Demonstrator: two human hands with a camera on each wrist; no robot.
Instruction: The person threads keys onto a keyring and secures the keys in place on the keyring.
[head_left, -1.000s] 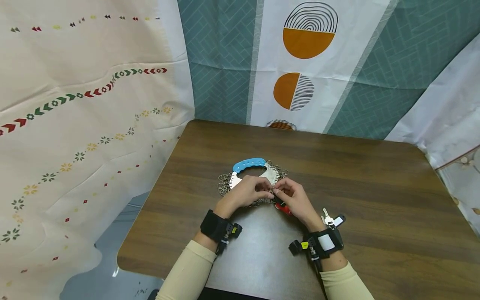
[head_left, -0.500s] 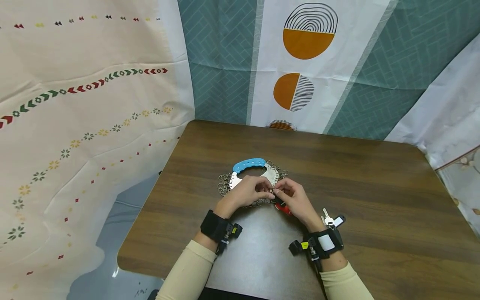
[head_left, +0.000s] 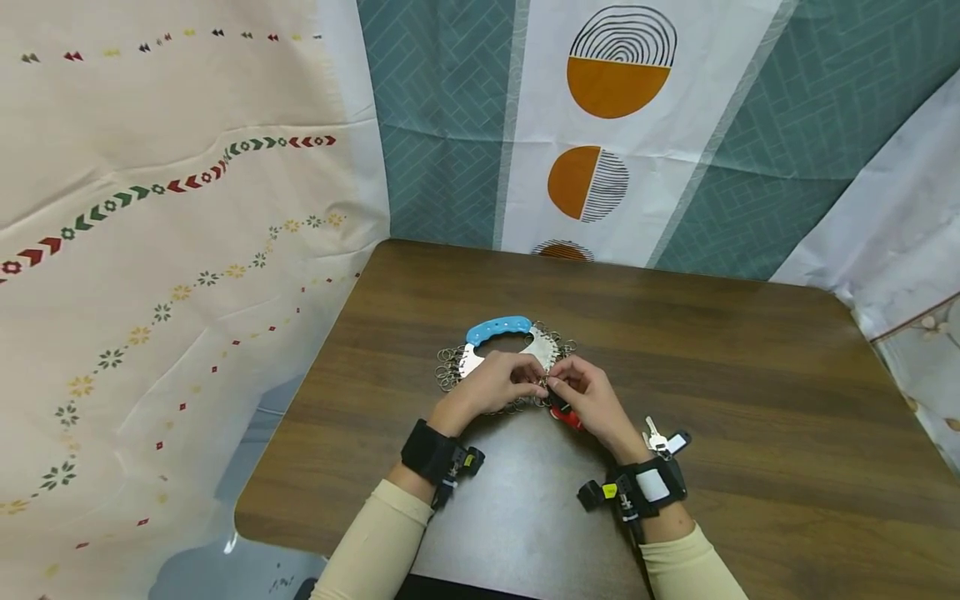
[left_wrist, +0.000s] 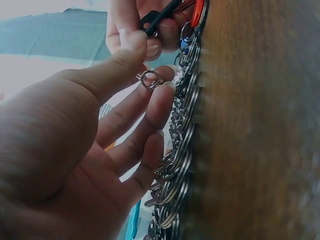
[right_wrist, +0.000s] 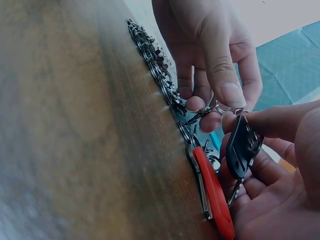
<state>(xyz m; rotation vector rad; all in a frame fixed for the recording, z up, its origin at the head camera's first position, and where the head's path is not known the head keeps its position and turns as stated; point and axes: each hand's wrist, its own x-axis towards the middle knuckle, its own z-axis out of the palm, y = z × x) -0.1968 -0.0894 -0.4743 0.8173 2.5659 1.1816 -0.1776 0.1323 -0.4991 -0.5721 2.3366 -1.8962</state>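
A large key holder with a blue handle (head_left: 498,327) and a white plate (head_left: 468,358) lies on the table, its edge hung with several metal rings (left_wrist: 172,200). Over its near right part, my left hand (head_left: 502,379) pinches a small metal clasp (right_wrist: 202,113) between thumb and fingers. My right hand (head_left: 588,396) meets it fingertip to fingertip and pinches a small ring (right_wrist: 240,111) of a key bunch. A black key head (right_wrist: 243,146) and a metal key hang from that ring. Below the right hand lies a red-handled piece (right_wrist: 214,190) beside the chain of rings.
Another bunch of silver keys with a tag (head_left: 655,436) lies on the brown table (head_left: 750,375) beside my right wrist. Both wrists wear black camera straps (head_left: 429,451). Patterned curtains (head_left: 442,125) hang behind and at the left of the table.
Both hands stay in place, with only slight finger movement at the clasp. The left curtain sways.
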